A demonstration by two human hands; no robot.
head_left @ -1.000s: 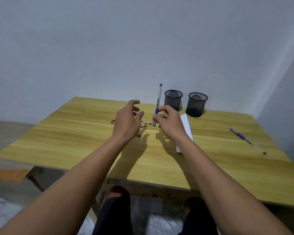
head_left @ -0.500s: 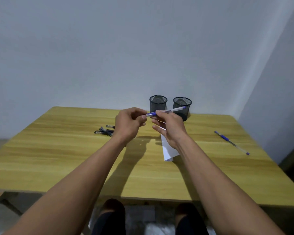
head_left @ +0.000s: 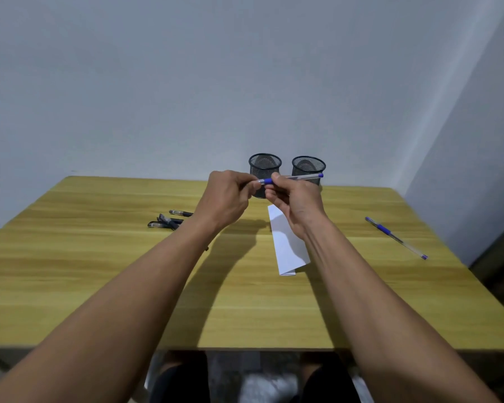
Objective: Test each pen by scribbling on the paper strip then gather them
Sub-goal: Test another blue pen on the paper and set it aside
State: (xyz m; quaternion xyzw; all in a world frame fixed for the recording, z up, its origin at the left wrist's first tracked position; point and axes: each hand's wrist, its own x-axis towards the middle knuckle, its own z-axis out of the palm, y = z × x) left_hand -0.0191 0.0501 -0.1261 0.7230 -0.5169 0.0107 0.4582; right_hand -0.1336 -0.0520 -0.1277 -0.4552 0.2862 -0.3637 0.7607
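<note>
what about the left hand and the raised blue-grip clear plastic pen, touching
Touching. The head view shows the left hand pinching the pen at its tip end.

Two hands are up: the left hand (head_left: 226, 199) and the right hand (head_left: 296, 205). There are two blue pens, the held blue pen (head_left: 301, 177) pinched between both hands and the loose blue pen (head_left: 396, 239) well right of the right hand. The dark pens (head_left: 169, 221) left of the left hand overlap, so probably three. Two cups stand just beyond the hands, the left mesh cup (head_left: 264, 164) and the right mesh cup (head_left: 308, 166). One paper strip (head_left: 288, 248) lies below the right hand, on one table (head_left: 99, 271).
</note>
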